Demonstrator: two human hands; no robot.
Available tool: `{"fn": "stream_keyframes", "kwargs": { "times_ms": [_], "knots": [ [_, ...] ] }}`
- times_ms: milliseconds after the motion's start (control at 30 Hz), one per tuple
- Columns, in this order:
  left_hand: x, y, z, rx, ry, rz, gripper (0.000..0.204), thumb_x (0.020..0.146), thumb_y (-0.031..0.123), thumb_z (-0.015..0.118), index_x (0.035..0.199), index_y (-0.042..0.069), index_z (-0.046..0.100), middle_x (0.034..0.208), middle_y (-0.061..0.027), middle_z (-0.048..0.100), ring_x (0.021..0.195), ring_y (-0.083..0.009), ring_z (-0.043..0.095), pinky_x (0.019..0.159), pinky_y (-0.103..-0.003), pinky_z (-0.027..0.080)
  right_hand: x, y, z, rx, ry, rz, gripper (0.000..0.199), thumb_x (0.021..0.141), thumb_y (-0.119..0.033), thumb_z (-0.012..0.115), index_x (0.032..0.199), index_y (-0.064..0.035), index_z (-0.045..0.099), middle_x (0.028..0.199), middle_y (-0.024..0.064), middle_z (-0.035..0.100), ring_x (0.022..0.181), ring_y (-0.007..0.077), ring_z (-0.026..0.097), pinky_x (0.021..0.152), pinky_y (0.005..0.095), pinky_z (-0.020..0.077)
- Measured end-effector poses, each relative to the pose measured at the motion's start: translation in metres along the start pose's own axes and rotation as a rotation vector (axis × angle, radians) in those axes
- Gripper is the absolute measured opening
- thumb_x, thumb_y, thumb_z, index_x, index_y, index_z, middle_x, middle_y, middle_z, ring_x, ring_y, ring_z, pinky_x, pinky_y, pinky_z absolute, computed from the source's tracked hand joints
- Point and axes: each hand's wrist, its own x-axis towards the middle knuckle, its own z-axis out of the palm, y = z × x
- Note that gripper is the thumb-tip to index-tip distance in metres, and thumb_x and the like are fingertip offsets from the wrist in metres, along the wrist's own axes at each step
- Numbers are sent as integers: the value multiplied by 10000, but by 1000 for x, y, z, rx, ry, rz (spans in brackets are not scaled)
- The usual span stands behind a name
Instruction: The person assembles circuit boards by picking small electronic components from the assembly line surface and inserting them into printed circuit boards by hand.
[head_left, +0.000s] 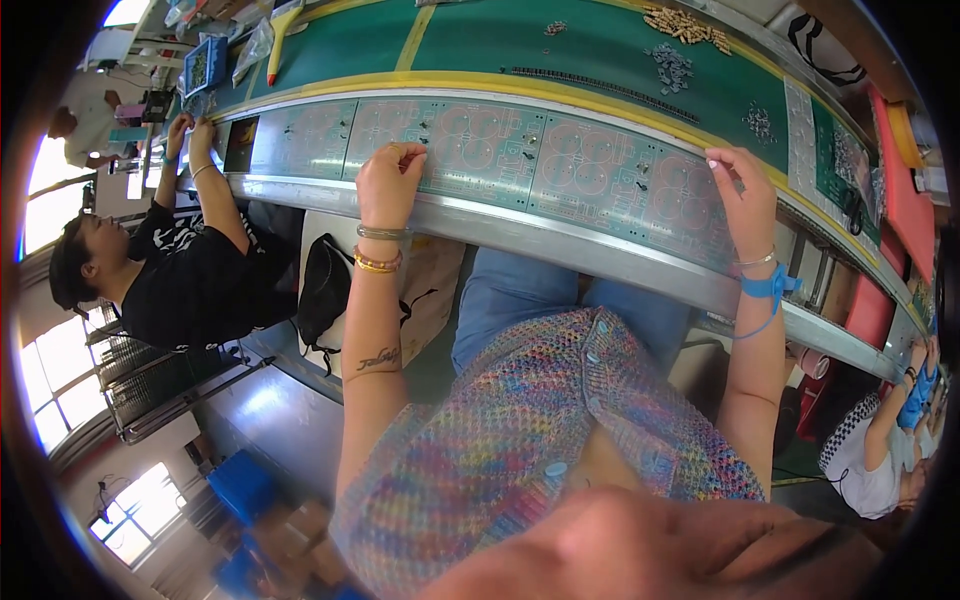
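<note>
Green circuit boards with pale red circle outlines lie end to end on a metal-railed line. My left hand (389, 188) is over the middle board (475, 150), thumb and fingertips pressed together; anything between them is too small to make out. Over the far end of the right board (585, 170), my right hand (746, 198) is curled with thumb and fingertip close together; what it may hold cannot be told. A few small dark parts (642, 184) stand on the boards. A blue wrist strap (768, 287) is on my right wrist.
Beyond the rail, a green work surface (480, 50) holds piles of tan parts (685, 27), grey parts (670, 68) and a dark strip of parts (600, 90). A blue bin (205, 65) and yellow-handled brush (282, 40) are far left. A person (190, 270) works at my left.
</note>
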Motion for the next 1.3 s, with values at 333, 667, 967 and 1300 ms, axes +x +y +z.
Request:
{"fn": "stream_keyframes", "kwargs": {
  "times_ms": [333,667,967,1300],
  "knots": [
    [-4,-3,3,-51,41,67,107,771,65,652,866,44,696,847,-84,652,694,-215,633,658,-300,502,1,-6,-1,40,-24,1,132,838,-32,605,963,-31,647,816,50,596,680,145,550,638,234,444],
    [-22,27,0,-236,203,186,90,762,22,690,850,18,673,799,-82,644,675,-165,627,630,-258,501,-9,-28,5,331,-149,72,219,774,-12,678,975,-29,592,850,38,633,795,123,613,732,248,491],
    [-37,137,44,-772,-148,508,168,734,-48,683,880,34,690,875,-84,656,763,-173,634,672,-260,511,-5,-48,14,552,-253,30,202,797,-25,682,900,-45,510,848,35,607,784,109,578,744,253,478],
    [-42,140,56,-901,-304,814,177,735,27,705,895,102,711,894,-60,642,818,-213,628,703,-307,505,-25,-40,26,877,-446,338,295,780,10,681,858,-87,413,827,-6,490,801,73,522,715,208,439]
  ]
}}
